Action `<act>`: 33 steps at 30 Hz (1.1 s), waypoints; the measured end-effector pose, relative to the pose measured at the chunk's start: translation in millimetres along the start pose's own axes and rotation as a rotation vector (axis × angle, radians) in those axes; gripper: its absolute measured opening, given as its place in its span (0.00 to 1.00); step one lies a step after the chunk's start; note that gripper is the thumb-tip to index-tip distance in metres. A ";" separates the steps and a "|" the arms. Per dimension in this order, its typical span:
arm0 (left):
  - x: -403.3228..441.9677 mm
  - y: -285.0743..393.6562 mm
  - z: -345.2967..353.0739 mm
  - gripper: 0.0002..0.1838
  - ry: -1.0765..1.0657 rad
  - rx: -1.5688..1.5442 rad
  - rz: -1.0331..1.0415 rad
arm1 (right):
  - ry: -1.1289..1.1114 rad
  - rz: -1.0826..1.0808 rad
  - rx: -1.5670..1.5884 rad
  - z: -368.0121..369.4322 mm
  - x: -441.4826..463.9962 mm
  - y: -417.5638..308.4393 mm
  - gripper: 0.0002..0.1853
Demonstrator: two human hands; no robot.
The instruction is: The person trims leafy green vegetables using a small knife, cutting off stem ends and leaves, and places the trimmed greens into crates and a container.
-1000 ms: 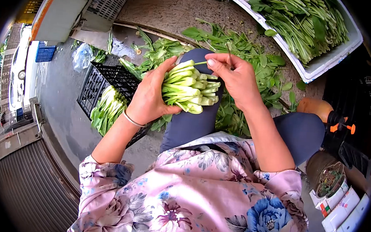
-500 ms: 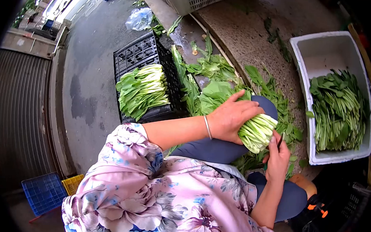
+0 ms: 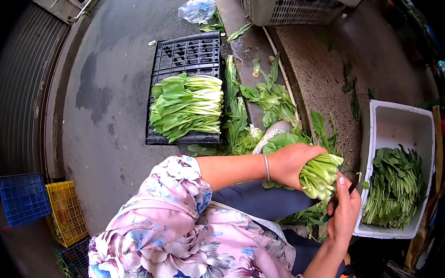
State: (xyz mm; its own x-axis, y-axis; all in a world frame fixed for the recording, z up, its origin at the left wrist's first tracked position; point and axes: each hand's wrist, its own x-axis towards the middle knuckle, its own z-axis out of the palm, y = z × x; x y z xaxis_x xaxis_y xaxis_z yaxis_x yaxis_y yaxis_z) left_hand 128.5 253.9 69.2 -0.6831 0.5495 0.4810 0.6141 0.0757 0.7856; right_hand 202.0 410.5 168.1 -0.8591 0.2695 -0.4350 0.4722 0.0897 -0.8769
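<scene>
My left hand, with a bracelet at its wrist, is wrapped round a bunch of leafy greens. The pale stem ends point right and the leaves show behind the hand. Close by the stem ends, my right hand is closed on a small dark-bladed knife, its handle mostly hidden in the palm. Another pile of greens lies on an upturned black crate to the left.
A white foam box with greens stands at the right. Loose leaves lie on the ground by a shoe. Blue and yellow crates stand lower left, a plastic bag at the top.
The view has swung left, bringing the black crate's pile fully into sight. My right hand, earlier pinching a thin stem away from the bunch, is now at the stem ends with the knife.
</scene>
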 end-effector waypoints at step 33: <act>-71.4 -185.7 -286.8 0.31 -0.307 1.060 -0.659 | 0.250 0.039 0.079 -4.5 21.2 35.0 0.16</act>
State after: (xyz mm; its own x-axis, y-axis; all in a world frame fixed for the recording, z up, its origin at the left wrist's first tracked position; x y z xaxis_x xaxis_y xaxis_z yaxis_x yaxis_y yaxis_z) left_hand -50.2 -38.1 0.6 -0.9445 0.3133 -0.0986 0.3063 0.9486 0.0799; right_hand 201.2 423.6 129.1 -0.7606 0.5009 -0.4129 0.4784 0.0026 -0.8781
